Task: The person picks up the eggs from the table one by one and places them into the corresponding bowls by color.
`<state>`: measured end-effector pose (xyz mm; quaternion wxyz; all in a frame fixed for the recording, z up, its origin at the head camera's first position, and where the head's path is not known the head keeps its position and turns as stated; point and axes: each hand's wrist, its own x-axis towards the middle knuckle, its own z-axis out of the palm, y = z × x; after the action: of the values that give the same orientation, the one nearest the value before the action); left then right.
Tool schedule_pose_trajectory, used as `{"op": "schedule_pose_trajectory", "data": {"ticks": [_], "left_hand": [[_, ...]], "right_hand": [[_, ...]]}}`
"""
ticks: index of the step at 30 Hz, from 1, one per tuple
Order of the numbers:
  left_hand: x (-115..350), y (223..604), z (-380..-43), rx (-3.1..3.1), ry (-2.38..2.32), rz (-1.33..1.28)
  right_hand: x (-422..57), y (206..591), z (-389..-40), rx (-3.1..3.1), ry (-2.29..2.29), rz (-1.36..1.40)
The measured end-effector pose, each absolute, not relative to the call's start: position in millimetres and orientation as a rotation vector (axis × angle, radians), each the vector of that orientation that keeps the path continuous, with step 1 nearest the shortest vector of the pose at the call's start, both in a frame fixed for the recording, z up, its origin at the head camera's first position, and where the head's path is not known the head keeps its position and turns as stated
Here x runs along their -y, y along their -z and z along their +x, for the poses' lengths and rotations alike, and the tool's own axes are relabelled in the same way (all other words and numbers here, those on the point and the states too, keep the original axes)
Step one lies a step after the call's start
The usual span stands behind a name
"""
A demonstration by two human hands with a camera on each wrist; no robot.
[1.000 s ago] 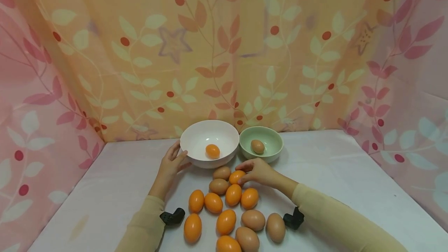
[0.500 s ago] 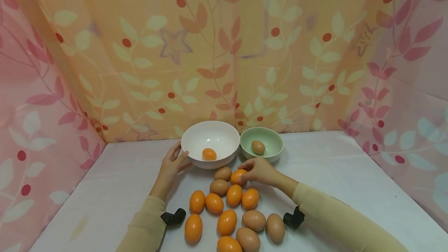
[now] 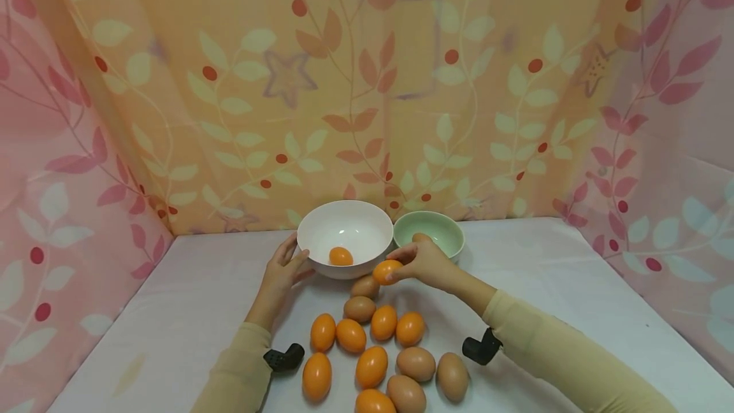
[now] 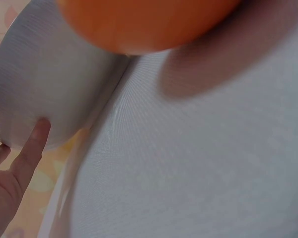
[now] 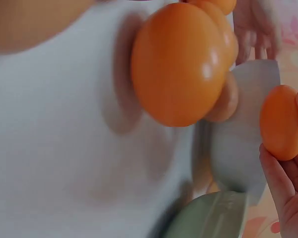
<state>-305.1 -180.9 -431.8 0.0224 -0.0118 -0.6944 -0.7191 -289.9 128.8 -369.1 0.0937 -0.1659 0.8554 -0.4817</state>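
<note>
Head view: at the left, the left hand [image 3: 281,268], fingers spread, touches the side of a white bowl [image 3: 327,231] with 1 orange egg [image 3: 341,256] inside. Nearer, 7 loose orange eggs [image 3: 371,367] and 5 brown eggs [image 3: 415,364] lie on the white surface [image 3: 545,279]. The right hand [image 3: 429,266] pinches another orange egg [image 3: 386,271] by the bowl's near edge (I cannot tell if they touch). Farther right, a green bowl [image 3: 448,233] holds 1 partly hidden egg [image 3: 420,237].

In the head view, the right hand [image 3: 429,265] partly hides the brown egg [image 3: 421,237] in the green bowl [image 3: 452,233].
</note>
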Motion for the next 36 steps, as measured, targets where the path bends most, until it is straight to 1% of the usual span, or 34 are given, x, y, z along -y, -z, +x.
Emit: {"op": "schedule_pose_trajectory", "data": {"ticks": [6,17,24,36], "left_hand": [[181.3,430.0,-301.5,2.142,2.231,-0.039],[182.2,431.9,-303.8,2.139,2.223,-0.031],[182.4,431.7,-304.5,2.141,2.228,-0.031],[180.7,431.4,-302.9,2.129,2.234,-0.045]], "right_hand": [[-122.2,353.8,-286.2,-2.621,1.370,-0.547],[-114.9,330.6,-293.5,-2.690,1.419,-0.454],[-108.1,327.9,-306.6,-2.633,1.509,-0.376],[-91.5,332.3,-327.3,-2.583,1.551,-0.349]]}}
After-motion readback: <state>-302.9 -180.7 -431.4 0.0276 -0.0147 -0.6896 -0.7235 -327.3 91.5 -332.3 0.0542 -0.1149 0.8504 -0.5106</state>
